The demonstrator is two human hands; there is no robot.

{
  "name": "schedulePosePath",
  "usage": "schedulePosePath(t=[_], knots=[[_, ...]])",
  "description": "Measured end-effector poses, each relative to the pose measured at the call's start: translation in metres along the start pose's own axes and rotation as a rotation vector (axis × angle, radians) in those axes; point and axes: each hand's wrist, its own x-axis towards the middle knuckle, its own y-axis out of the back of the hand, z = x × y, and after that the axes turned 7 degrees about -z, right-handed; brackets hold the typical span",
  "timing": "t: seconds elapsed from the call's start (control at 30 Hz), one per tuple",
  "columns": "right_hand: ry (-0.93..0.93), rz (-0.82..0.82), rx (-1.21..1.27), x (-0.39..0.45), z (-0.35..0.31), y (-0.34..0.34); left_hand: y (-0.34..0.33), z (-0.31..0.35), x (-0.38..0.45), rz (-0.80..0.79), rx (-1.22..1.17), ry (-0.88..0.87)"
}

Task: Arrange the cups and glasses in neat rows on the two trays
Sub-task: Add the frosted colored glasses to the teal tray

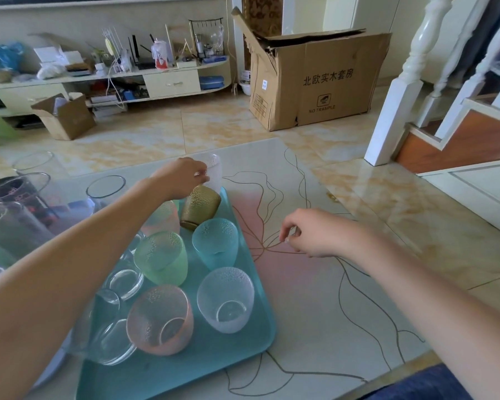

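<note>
My left hand (185,177) pinches a frosted white cup (214,171) at the far end of the teal tray (208,362), just above a gold cup (201,207). Behind it on the tray stand a blue cup (215,242), a green cup (162,256), a white dimpled cup (225,298) and a pink cup (160,319), with clear glasses (122,280) crowded along the left side. My right hand (315,235) hovers over the patterned table (315,298), fingers loosely curled, holding nothing. A cardboard box (315,79) stands on the floor beyond.
</note>
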Motion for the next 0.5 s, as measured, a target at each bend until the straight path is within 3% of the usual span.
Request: schedulePosePath(t=[0.33, 0.5], knots=[[0.147, 0.211, 0.244, 0.063, -0.041, 0.013, 0.000, 0.000, -0.009, 0.025, -0.056, 0.012], [0.123, 0.126, 0.161, 0.114, -0.069, 0.018, 0.003, -0.002, -0.011, 0.092, -0.073, 0.007]])
